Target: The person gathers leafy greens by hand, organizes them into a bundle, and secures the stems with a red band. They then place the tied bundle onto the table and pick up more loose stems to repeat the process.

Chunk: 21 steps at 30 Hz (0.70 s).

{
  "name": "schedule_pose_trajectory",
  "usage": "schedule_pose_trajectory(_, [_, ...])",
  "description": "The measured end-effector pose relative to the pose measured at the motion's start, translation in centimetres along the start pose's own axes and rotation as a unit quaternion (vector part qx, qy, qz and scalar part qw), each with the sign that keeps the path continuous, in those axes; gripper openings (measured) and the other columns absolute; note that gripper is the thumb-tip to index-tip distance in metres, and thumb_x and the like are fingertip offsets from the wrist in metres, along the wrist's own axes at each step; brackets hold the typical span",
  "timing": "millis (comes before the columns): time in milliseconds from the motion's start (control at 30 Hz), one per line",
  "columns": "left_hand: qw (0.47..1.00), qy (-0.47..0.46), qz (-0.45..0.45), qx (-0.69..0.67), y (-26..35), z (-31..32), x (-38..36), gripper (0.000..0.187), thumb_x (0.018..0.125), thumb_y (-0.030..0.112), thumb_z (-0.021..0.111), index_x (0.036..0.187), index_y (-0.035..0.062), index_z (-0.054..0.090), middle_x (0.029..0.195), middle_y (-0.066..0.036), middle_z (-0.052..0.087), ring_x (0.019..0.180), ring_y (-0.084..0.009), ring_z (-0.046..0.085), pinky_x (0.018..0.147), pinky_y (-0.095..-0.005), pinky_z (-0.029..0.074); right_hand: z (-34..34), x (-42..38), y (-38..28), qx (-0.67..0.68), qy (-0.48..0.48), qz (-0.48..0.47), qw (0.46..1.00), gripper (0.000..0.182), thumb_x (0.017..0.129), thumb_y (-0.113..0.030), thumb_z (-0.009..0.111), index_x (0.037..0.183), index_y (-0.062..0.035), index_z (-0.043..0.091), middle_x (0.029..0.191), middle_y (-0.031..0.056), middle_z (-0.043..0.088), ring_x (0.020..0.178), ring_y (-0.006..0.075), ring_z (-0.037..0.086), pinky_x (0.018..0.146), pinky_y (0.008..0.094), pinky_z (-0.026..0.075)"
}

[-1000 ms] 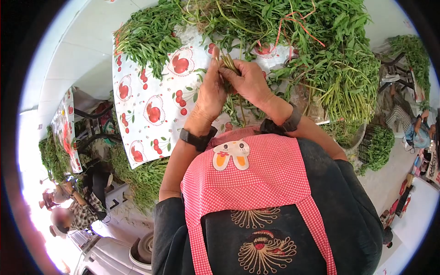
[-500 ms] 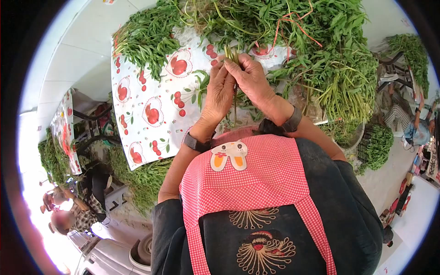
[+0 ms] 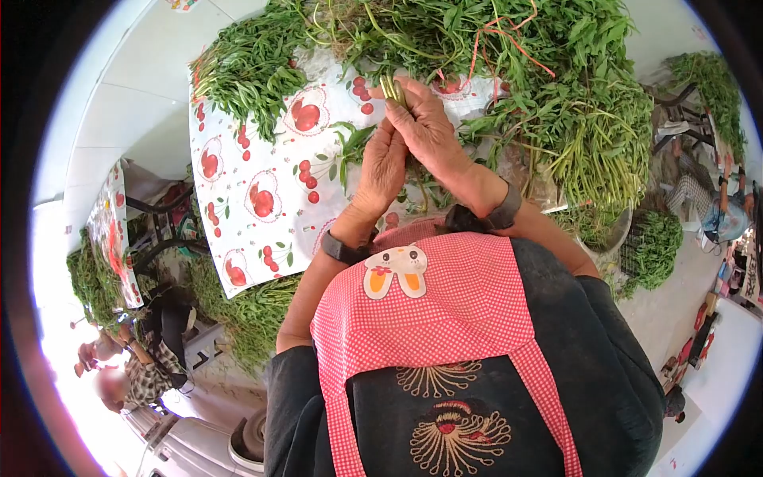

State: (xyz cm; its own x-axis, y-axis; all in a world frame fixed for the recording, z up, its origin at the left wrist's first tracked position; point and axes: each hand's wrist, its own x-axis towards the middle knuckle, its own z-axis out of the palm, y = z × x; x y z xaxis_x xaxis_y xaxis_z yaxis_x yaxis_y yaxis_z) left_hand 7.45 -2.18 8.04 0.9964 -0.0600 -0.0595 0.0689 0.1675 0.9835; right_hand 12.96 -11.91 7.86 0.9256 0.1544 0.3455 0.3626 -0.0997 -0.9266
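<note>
Over the fruit-patterned tablecloth (image 3: 274,230), my right hand (image 3: 429,135) wraps round a small bundle of green stems (image 3: 389,89), whose cut ends stick up past the thumb. My left hand (image 3: 383,163) is closed just below and touches the right hand; whatever its fingers pinch is hidden. Leafy sprigs (image 3: 350,147) show beside the left hand. A large heap of greens (image 3: 588,103) covers the back and right of the table, with a pink string (image 3: 509,36) lying on it. Another pile of greens (image 3: 254,71) lies at the back left.
More greens (image 3: 254,318) lie below the table's left side. A metal basin (image 3: 620,230) and a crate of greens (image 3: 656,254) stand at the right. One person (image 3: 151,370) is at the lower left, another (image 3: 725,219) at the far right.
My right hand has shifted slightly up and left, its fingers now further round the stems. The left hand has slid a little lower, away from the stem tops.
</note>
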Motion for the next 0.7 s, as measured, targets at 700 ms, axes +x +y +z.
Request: schedule_pose_trajectory(700, [0.868,-0.023,0.044,-0.493,9.3,-7.5,1.7,0.02,0.096,0.017,0.046,0.096,-0.0021,0.053,0.064,0.002,0.031,0.055,-0.0103,0.027,0.051,-0.0251,0.03,-3.4,1.9,-7.4,0.095,-0.449,0.214,0.862,0.037,0.085,-0.023,0.066,0.117,-0.0076,0.056,0.071,-0.0039,0.057,0.053,0.002,0.047,0.046,0.0182,0.04])
